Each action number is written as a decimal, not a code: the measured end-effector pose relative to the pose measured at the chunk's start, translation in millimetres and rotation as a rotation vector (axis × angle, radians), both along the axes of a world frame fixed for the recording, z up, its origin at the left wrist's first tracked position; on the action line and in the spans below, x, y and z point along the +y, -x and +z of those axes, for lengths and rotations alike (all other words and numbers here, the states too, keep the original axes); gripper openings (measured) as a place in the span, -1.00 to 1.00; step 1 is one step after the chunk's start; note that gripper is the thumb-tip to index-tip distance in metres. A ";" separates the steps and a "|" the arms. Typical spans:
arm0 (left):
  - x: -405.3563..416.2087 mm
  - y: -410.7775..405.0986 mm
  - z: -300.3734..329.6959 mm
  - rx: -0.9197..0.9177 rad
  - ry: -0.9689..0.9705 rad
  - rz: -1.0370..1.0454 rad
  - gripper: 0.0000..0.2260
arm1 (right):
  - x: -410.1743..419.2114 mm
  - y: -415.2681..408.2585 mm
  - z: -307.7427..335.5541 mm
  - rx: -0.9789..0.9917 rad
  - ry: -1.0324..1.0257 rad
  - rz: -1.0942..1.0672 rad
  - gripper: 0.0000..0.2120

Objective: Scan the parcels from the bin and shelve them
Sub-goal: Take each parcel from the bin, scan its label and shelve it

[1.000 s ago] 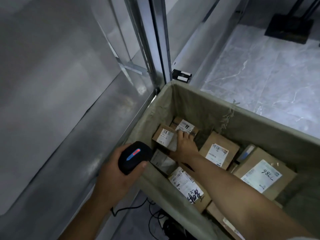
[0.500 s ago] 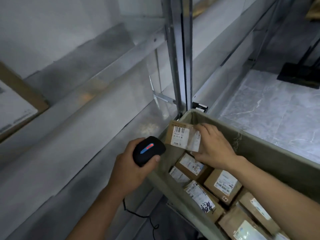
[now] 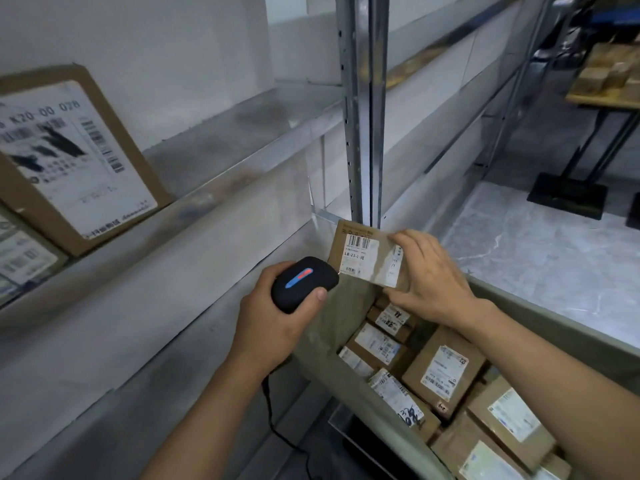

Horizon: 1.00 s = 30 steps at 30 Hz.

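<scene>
My right hand (image 3: 429, 275) grips a small cardboard parcel (image 3: 367, 256) by its right edge, its white barcode label facing me, above the bin's left corner. My left hand (image 3: 273, 323) holds a black barcode scanner (image 3: 304, 283) with a red-blue light strip, its nose almost touching the parcel's lower left corner. Below lies the fabric-lined bin (image 3: 346, 372), filled with several brown labelled parcels (image 3: 445, 370).
A grey metal shelf (image 3: 214, 188) runs along the left, carrying a large labelled cardboard box (image 3: 69, 161) at far left. A steel upright (image 3: 363, 109) stands behind the held parcel. The scanner's cable (image 3: 277, 424) hangs down. Marble floor and a black stand base (image 3: 568, 195) lie at right.
My right hand lifted the small parcel out of the bin and raised it in front of the scanner. The view tilted upward, bringing the shelf and its big box into sight.
</scene>
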State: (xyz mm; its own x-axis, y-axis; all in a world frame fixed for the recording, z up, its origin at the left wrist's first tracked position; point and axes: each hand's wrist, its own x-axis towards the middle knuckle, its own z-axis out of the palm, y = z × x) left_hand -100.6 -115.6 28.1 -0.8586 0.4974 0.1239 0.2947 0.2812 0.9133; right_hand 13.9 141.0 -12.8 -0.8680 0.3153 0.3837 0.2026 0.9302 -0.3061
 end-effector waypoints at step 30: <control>-20.2 -10.2 30.9 0.021 -0.149 0.083 -0.57 | -24.8 1.7 40.6 0.291 0.281 -0.060 -0.12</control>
State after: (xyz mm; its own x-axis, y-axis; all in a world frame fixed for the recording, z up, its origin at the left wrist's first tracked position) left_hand -90.4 -135.8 58.9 -0.8924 0.3997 0.2093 0.2955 0.1673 0.9406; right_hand 12.3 116.2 27.9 -0.7131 0.4896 0.5018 0.1214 0.7912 -0.5994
